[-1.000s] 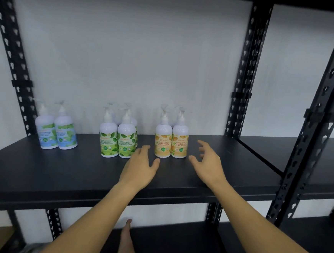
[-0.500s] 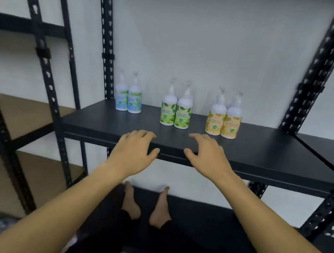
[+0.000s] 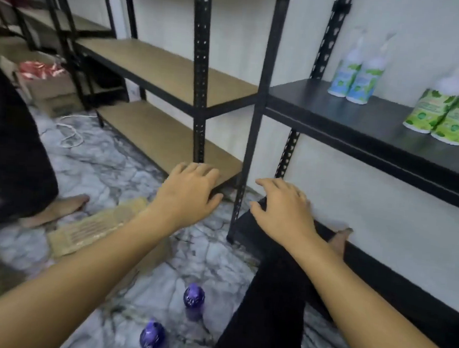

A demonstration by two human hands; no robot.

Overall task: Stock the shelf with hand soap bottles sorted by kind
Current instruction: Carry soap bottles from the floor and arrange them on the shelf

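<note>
Both hands (left (image 3: pixel 187 195), right (image 3: pixel 283 208)) hover loosely spread, gripping nothing.

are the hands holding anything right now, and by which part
Nothing is held. The left hand and right hand hang in the air with fingers loosely spread, no grip on any bottle.

1. To my left, a rack with tan wooden shelves (image 3: pixel 173 73).
2. A marbled grey floor (image 3: pixel 100 163) with a white cable (image 3: pixel 71 134) looped on it.
3. A flattened cardboard sheet (image 3: pixel 92 229) beside another person's bare foot (image 3: pixel 61 207).
4. A cardboard box (image 3: pixel 51 88) holding something red.
</note>
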